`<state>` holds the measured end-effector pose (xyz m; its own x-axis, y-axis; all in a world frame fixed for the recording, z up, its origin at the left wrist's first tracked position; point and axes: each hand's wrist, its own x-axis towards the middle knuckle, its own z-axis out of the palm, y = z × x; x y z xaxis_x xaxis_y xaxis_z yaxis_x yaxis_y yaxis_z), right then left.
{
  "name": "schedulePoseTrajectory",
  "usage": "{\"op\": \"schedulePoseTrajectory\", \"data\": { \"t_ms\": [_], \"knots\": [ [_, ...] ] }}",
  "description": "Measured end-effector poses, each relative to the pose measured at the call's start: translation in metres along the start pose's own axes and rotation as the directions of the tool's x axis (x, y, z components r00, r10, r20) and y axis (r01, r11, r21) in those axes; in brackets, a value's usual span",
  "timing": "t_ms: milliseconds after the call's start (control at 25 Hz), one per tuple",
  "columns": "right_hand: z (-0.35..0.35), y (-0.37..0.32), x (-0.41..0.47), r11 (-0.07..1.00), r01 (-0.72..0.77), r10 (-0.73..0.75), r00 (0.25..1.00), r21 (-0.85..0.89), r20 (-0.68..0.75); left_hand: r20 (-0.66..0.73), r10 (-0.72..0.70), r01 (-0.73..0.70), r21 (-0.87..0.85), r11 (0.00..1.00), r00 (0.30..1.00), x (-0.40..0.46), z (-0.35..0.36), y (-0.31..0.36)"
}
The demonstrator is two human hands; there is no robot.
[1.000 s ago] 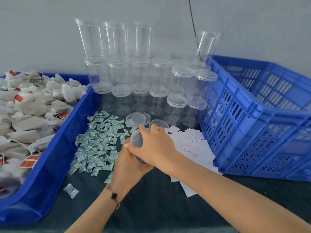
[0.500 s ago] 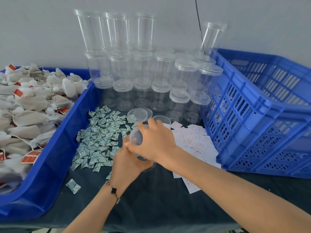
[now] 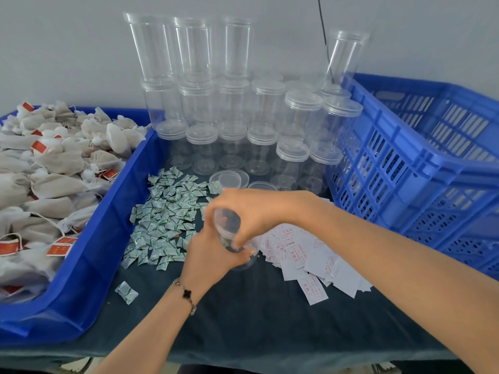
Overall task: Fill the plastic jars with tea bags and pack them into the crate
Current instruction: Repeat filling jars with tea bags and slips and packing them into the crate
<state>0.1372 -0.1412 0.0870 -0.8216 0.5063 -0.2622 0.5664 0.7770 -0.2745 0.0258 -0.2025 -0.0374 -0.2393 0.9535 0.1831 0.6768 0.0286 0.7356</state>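
Since the earlier frame, the clear jar [image 3: 229, 228] has been tilted further over the desk [image 3: 270, 319] between both hands. It is gripped from below by the left hand [image 3: 208, 252], while the right hand [image 3: 251, 211] is curled over its top, beside the blue crate [image 3: 421, 168] and the tea bags [image 3: 48, 168].

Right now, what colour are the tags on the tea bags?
Red, on the tea bags; head view.

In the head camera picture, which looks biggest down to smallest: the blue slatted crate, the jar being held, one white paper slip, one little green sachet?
1. Blue slatted crate, by far.
2. Held jar, partly hidden by the left hand and right hand.
3. White paper slip.
4. Green sachet, near the slip in size, so this order is unsure.
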Motion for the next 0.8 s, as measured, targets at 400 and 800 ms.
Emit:
{"op": "schedulePoseTrajectory", "data": {
  "t_ms": [400,800],
  "knots": [
    [-0.003,-0.02,0.003,0.968,-0.205,0.21,0.978,-0.146,0.014,0.026,0.034,-0.034,0.004,0.999,0.999,0.005,-0.004,-0.003],
    [0.01,-0.023,0.007,0.869,-0.432,0.368,0.89,-0.241,-0.269,0.046,0.085,-0.084,-0.024,0.996,0.995,0.004,-0.006,0.0]
  ]
}}
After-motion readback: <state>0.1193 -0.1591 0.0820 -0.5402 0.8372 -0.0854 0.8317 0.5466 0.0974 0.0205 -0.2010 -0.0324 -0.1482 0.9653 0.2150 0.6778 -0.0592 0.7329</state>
